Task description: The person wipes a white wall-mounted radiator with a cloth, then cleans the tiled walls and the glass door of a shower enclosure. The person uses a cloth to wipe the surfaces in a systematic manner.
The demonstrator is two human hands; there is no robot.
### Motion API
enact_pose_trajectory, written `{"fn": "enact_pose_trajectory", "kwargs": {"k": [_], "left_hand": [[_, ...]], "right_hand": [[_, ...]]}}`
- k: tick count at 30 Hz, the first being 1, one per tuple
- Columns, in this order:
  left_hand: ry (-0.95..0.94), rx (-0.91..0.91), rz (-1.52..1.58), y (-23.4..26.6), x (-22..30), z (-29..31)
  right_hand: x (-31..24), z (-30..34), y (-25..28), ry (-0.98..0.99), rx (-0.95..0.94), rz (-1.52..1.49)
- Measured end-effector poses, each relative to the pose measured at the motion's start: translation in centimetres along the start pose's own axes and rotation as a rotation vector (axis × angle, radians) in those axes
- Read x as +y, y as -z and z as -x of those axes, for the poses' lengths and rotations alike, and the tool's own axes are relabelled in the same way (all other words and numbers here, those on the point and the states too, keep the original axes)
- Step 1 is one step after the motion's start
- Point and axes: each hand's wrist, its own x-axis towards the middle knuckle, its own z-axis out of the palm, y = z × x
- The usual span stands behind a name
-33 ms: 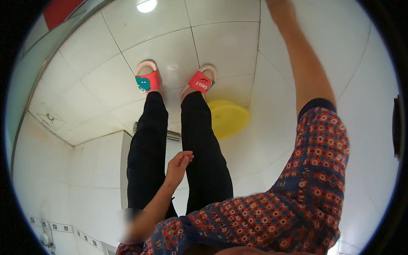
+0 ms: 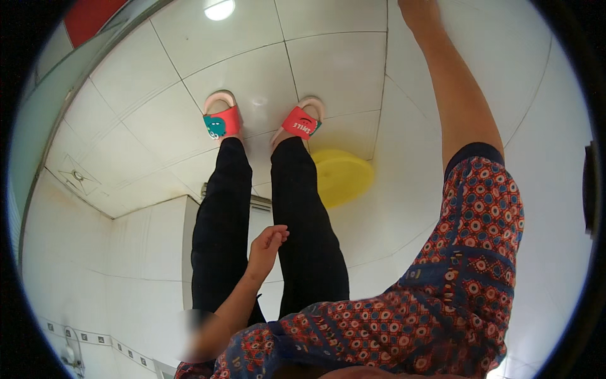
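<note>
My left hand (image 2: pixel 267 247) is in front of my dark trousers (image 2: pixel 295 208), near the middle of the view. Its fingers are curled together and nothing shows in them. Stretched far out to the upper right, my right arm lies against the white wall. My right hand (image 2: pixel 419 14) is at the top edge beside that wall, its fingers cut off by the picture's rim, so whatever it touches is hidden. A round yellow basin-like thing (image 2: pixel 346 178), blurred, is partly behind my right leg.
Pale tiles (image 2: pixel 246 63) with dark joints make up the floor. I stand on it in red and pink slippers (image 2: pixel 222 123). A square floor drain (image 2: pixel 77 175) is at the left. A glass panel edge (image 2: pixel 60 110) curves along the upper left, and white walls rise on both sides.
The whole view has shifted very slightly. My hands and legs keep nearly the same places.
</note>
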Motion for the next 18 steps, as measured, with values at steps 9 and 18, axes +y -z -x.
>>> {"fn": "enact_pose_trajectory", "kwargs": {"k": [9,18], "left_hand": [[0.036,-0.021,-0.034,-1.2,1.5,0.6],[-0.037,0.064,0.031,1.8,-2.2,0.9]], "right_hand": [[-17.4,27.0,-8.3,0.449,-0.64,-0.114],[-15.0,51.0,0.9,0.935,-0.842,-0.405]]}}
